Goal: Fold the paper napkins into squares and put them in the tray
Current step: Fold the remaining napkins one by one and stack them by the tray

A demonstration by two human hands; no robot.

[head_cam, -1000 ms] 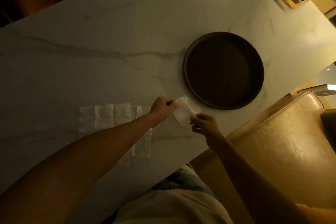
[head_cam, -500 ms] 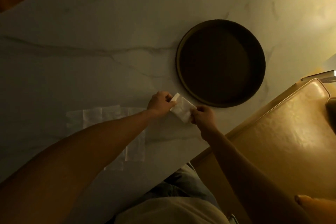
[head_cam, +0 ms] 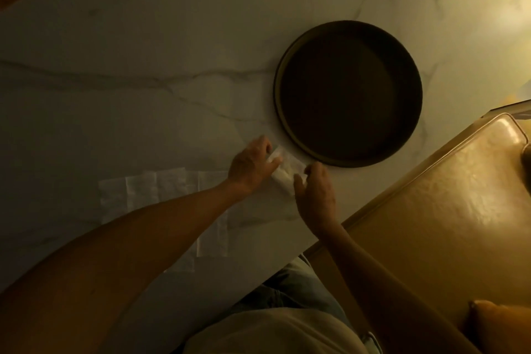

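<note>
- two hands meet over one small folded napkin [head_cam: 286, 171], which lies on the marble table [head_cam: 143, 66] just short of the round dark tray [head_cam: 349, 93]
- the left hand [head_cam: 253, 164] has thumb and fingers closed on the napkin's far-left end; the right hand [head_cam: 314, 190] pinches or presses its near-right end, though the dim light makes it hard to say which
- the napkin's long axis runs on a slant, from up-left to down-right, with the tray up and to the right of it, near but apart
- the right hand sits nearer the tray's rim, so it looks the likelier one to carry the square across
- the tray appears to hold nothing yet
- more napkins [head_cam: 161, 190], spread flat, lie to the left, partly under the left forearm, waiting to be folded
</note>
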